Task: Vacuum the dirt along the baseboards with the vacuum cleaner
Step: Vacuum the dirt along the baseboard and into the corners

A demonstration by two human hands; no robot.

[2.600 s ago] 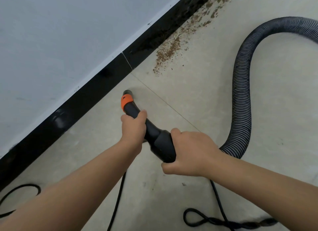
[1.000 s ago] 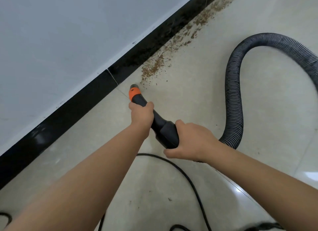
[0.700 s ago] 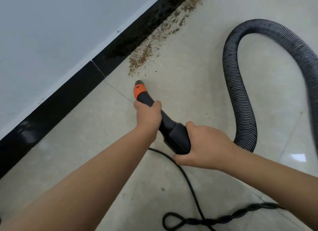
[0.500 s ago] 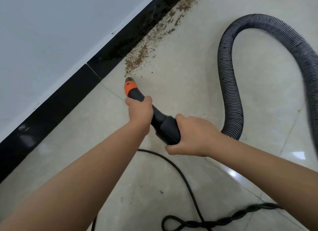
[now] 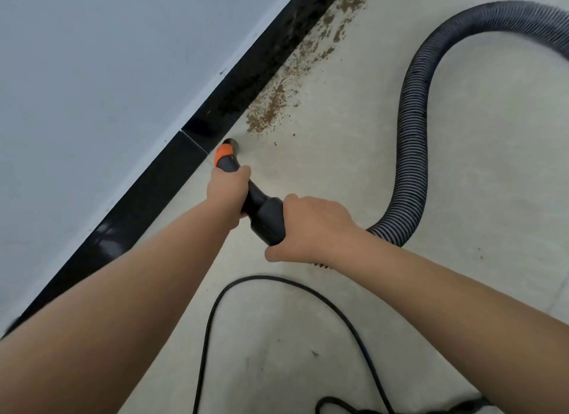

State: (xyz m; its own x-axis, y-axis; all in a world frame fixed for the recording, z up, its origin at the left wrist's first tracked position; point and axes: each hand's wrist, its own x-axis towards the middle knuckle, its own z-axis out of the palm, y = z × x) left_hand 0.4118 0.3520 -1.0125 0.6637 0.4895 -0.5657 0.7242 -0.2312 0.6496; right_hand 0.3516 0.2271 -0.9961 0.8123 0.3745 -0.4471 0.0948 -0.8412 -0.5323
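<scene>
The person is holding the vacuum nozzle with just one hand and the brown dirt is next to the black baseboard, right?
Not quite: the head view shows both hands on the vacuum nozzle, the left hand nearer the tip and the right hand behind. The brown dirt does lie next to the black baseboard.

The nozzle (image 5: 246,191) is black with an orange band (image 5: 224,153) near its tip. The hose (image 5: 412,142) is dark grey, ribbed with fine pale rings. The dirt (image 5: 271,108) is brown and speckled. The baseboard (image 5: 147,198) is glossy black under a pale grey wall (image 5: 107,74). The floor (image 5: 354,154) is off-white tile, crossed by a black cable (image 5: 212,315).
</scene>
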